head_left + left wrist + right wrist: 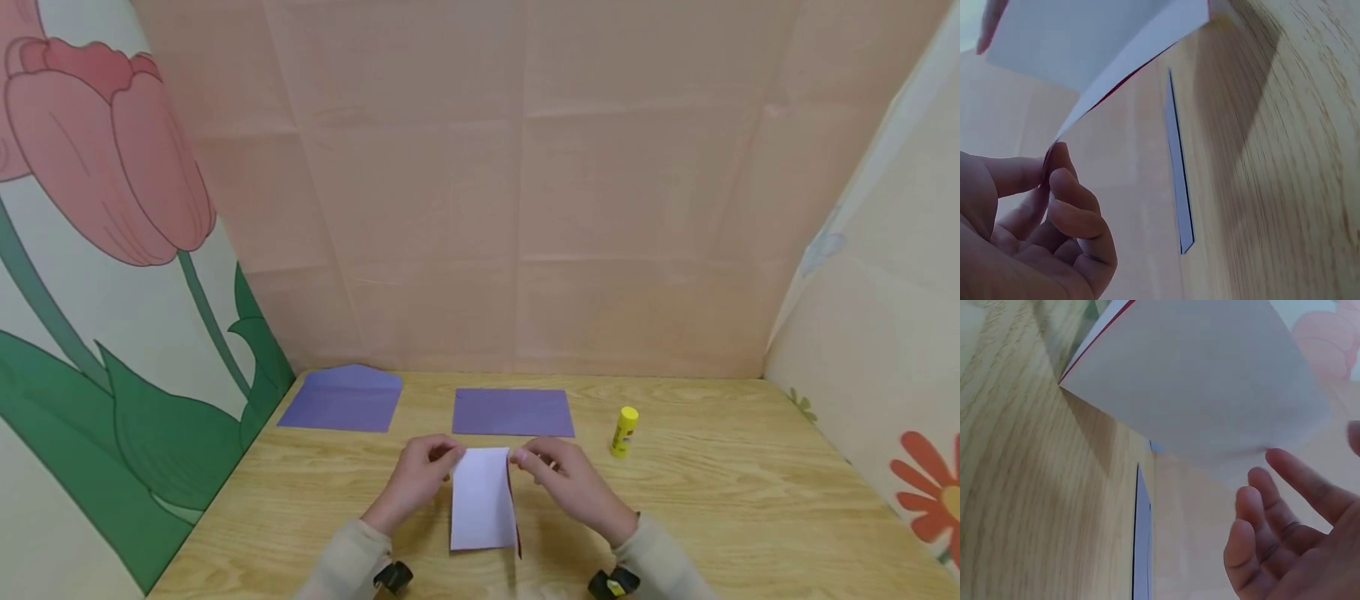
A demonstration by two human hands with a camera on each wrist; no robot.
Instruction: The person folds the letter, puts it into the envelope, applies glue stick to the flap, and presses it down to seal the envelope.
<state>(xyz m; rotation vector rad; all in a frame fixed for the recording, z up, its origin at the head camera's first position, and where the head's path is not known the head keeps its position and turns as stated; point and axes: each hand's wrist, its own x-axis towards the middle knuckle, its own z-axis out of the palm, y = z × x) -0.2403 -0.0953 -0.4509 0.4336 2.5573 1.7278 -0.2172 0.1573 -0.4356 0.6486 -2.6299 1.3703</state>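
A folded card (483,500), white with a thin red edge, stands upright over the table in front of me. My left hand (422,475) pinches its upper left corner between thumb and fingertips, as the left wrist view shows the left hand (1054,219) doing up close. At the upper right corner is my right hand (566,479). In the right wrist view the right hand (1291,531) has its index fingertip right at the white panel (1204,381), with the thumb apart from it and the other fingers loosely bent.
Behind the card lies a purple envelope (513,412). Farther left is another purple envelope (341,408) with its pointed flap up. A yellow glue stick (624,432) stands to the right on the wooden table (750,500). A pinkish sheet (525,208) hangs behind the table.
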